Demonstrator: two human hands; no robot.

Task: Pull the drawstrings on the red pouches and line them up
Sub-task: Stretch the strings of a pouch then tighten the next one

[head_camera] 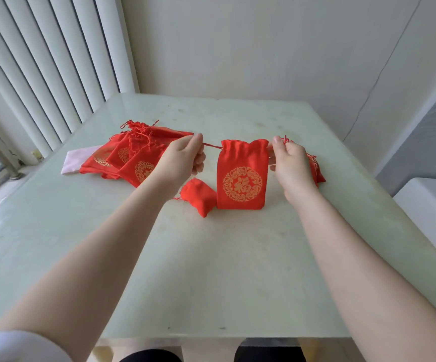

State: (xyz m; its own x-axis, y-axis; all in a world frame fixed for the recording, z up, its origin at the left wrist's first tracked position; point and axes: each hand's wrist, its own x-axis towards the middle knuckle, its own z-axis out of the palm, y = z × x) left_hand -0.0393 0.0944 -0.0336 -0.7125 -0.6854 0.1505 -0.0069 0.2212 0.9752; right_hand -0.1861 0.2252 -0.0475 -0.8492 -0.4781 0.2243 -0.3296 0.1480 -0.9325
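Note:
A red pouch [243, 176] with a gold round emblem hangs upright between my hands, its bottom edge at the table, its mouth gathered. My left hand [183, 160] pinches the left drawstring [211, 145], stretched taut toward the pouch. My right hand [288, 160] pinches the right drawstring close to the pouch's top corner. A small bunched red pouch [198, 198] lies just left of the held one. Behind my right hand, another red pouch [317, 169] is mostly hidden. A pile of several flat red pouches [130, 158] lies at the left.
The pale green table [211, 257] meets a wall at the back and vertical blinds [42, 61] at the left. A pink cloth [77, 162] pokes out from under the pile. A white appliance [428, 212] stands off the table's right edge.

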